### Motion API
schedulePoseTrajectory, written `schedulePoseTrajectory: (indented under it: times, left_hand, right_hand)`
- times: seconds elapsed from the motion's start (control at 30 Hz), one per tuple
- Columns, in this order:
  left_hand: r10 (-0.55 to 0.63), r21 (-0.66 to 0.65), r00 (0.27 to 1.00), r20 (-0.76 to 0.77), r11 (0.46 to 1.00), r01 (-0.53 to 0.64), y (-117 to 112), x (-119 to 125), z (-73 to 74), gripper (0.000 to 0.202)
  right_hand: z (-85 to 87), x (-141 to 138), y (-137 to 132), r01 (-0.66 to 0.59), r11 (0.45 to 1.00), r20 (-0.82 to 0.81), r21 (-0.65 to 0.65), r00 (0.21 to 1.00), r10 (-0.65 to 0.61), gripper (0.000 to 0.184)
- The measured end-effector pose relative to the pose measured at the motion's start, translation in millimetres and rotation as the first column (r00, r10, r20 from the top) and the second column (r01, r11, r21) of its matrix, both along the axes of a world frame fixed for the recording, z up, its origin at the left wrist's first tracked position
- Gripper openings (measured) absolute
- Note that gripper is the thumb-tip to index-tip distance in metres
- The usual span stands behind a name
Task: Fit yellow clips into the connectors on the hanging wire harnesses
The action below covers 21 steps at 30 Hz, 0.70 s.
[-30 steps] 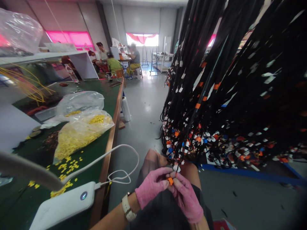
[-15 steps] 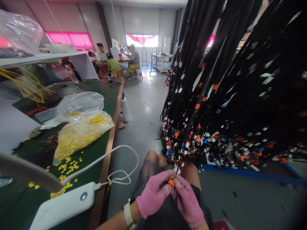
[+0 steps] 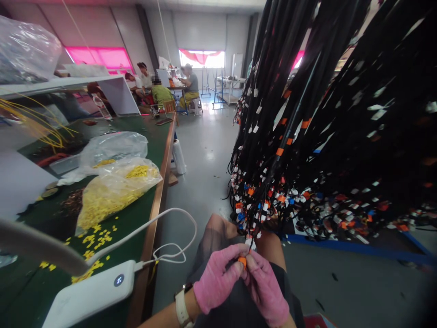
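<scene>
1. Head view, hands: the left hand (image 3: pixel 218 279) and right hand (image 3: pixel 268 291), both in pink gloves, meet above the person's lap, fingertips pinching a small, bright orange connector (image 3: pixel 242 261) between them. The right hand's curled fingers are partly hidden.
2. Head view, ahead of the hands: a thin dark wire runs up from the connector towards a thick hanging bundle of black cables (image 3: pixel 269 141) with white, orange and blue ends. These ends hang close in front of the hands, limiting room there.
3. Head view, left: the green surface (image 3: pixel 136 237) ends in a brown edge strip, well apart from the hands. A clear plastic bag of yellow pieces (image 3: pixel 112 196) reaches that strip; a white cable (image 3: pixel 186 210) loops out past it.
4. Head view, middle: a strip of glossy grey floor (image 3: pixel 201 168) runs between surface and bundle.
</scene>
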<state>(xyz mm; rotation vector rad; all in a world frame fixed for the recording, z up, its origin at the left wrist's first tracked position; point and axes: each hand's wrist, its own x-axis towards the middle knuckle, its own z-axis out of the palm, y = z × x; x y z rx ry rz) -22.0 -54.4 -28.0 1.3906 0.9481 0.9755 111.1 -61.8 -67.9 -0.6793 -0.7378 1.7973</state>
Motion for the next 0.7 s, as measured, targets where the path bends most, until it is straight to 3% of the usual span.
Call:
schedulePoseTrajectory:
  times: [0.23,0.33,0.4,0.47,0.6,0.7]
  left_hand:
    - [-0.027,-0.069,0.999,0.042,0.997,0.030,6,-3,-7.4,0.032]
    - [-0.074,-0.141,0.992,0.106,0.986,0.089,13,-7,-5.3,0.038]
    - [-0.028,-0.150,0.989,0.148,0.987,0.050,20,-10,-1.8,0.040]
    - [0.092,-0.128,0.986,0.141,0.989,-0.074,28,-10,0.7,0.037]
    - [0.314,-0.039,0.947,-0.070,0.948,-0.317,38,-3,-4.1,0.028]
    - [0.311,0.050,0.919,-0.242,0.950,-0.309,49,10,-6.4,0.038]
  right_hand:
    - [3.6,1,2,-0.005,1.000,0.091,0.027,0.996,0.002,0.025]
    - [8.7,4,2,0.011,0.998,0.249,0.055,0.968,-0.024,0.024]
    - [8.4,6,1,0.011,0.997,0.418,0.079,0.907,-0.044,0.024]
    - [4.7,5,0,-0.008,0.994,0.577,0.106,0.815,-0.055,0.023]
    - [-1.1,-7,-1,-0.033,0.972,0.769,0.232,0.618,-0.163,0.021]
    - [5.6,-19,-1,-0.098,0.942,0.838,0.320,0.493,-0.234,0.016]
